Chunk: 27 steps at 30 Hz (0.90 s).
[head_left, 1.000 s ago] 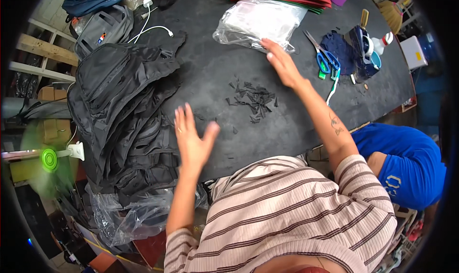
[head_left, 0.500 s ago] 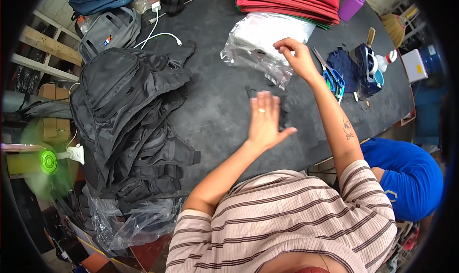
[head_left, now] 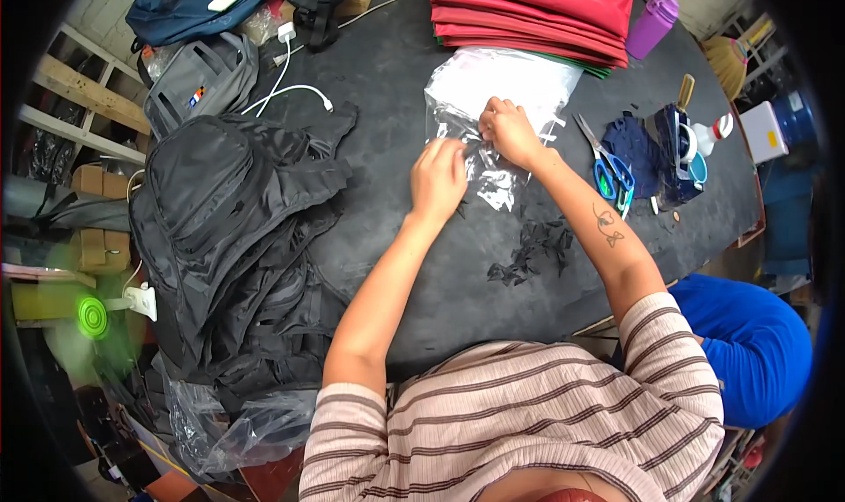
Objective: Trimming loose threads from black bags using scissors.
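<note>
A clear plastic bag (head_left: 497, 191) lies crinkled near the far middle of the table, its far part over a white, flat surface (head_left: 502, 69). With curled fingers my right hand (head_left: 513, 132) grips the plastic from above. My left hand (head_left: 438, 181) is at its near left edge, fingers bent and closed on the plastic; its fingertips are slightly blurred. Nearer to me, a heap of small black scraps (head_left: 532, 249) lies on the dark table (head_left: 440, 300). Blue-handled scissors (head_left: 606, 163) rest to the right of my right hand.
Stacked black backpacks (head_left: 220, 176) fill the left side. Folded red material (head_left: 528, 14) is piled at the back, beside a purple bottle (head_left: 653, 27). Dark blue cloth (head_left: 629, 141) and a spray bottle (head_left: 711, 135) stand right. A person in blue (head_left: 748, 344) bends beside the table.
My left hand has moved from the black scraps up to the plastic, uncovering the scraps. My right hand has come down and left onto the plastic, which has shifted and crumpled nearer me.
</note>
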Each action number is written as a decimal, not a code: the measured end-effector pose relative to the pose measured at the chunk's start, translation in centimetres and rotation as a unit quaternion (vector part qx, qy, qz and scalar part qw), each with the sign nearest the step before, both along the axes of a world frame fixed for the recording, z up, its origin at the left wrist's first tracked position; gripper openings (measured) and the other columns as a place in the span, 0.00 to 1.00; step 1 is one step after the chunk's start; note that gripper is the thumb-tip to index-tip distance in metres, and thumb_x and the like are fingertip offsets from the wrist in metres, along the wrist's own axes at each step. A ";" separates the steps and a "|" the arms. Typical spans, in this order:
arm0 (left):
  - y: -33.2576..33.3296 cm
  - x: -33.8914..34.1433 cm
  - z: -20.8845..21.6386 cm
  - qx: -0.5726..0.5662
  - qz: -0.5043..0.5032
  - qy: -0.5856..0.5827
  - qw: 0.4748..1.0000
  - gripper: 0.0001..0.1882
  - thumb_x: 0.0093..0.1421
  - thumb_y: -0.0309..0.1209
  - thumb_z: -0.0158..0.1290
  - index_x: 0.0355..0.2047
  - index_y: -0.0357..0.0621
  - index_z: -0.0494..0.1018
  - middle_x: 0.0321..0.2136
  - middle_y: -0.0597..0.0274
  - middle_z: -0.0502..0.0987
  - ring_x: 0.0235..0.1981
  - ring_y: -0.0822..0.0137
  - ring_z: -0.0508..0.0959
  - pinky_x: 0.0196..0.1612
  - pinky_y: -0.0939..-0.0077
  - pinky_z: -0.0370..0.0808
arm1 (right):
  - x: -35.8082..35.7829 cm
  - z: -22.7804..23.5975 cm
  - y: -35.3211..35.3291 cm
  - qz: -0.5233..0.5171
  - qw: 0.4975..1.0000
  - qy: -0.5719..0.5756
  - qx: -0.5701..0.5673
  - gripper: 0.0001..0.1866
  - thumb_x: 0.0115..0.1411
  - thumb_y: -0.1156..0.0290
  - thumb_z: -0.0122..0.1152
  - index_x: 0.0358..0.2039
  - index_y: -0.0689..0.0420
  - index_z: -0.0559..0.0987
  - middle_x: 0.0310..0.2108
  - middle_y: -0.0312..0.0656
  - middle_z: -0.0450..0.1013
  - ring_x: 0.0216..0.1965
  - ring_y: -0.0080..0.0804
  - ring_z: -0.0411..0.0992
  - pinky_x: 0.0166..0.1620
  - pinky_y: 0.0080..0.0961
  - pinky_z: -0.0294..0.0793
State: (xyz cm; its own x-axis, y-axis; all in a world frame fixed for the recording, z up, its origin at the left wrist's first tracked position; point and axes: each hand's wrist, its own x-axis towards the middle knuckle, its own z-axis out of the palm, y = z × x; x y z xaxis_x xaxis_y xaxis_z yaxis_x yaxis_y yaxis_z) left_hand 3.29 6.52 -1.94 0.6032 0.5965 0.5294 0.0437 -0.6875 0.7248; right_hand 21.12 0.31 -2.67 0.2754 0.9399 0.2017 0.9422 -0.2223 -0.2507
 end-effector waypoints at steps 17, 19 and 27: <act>-2.3 -4.1 -1.4 0.147 0.028 0.021 0.988 0.11 0.52 0.27 0.50 0.36 0.35 0.68 0.39 0.47 0.69 0.45 0.51 0.68 0.48 0.57 0.62 | -3.4 3.0 -9.9 0.022 0.975 0.219 -0.031 0.09 0.41 0.81 0.60 0.26 0.59 0.73 0.31 0.41 0.67 0.31 0.38 0.71 0.36 0.31 0.70; -2.6 -2.2 -1.6 0.116 -0.034 0.056 0.991 0.11 0.52 0.25 0.48 0.37 0.34 0.68 0.37 0.47 0.69 0.45 0.50 0.68 0.50 0.59 0.62 | -3.5 2.8 -10.3 0.013 0.968 0.248 -0.022 0.06 0.42 0.83 0.58 0.23 0.62 0.72 0.29 0.41 0.67 0.29 0.33 0.71 0.34 0.26 0.70; -5.0 -3.5 -1.7 0.157 -0.235 0.144 0.948 0.19 0.57 0.37 0.44 0.44 0.37 0.70 0.52 0.51 0.66 0.59 0.53 0.58 0.61 0.51 0.45 | -4.1 0.7 -11.6 -0.019 0.923 0.372 0.100 0.06 0.44 0.85 0.57 0.24 0.64 0.71 0.27 0.36 0.65 0.27 0.21 0.67 0.32 0.18 0.67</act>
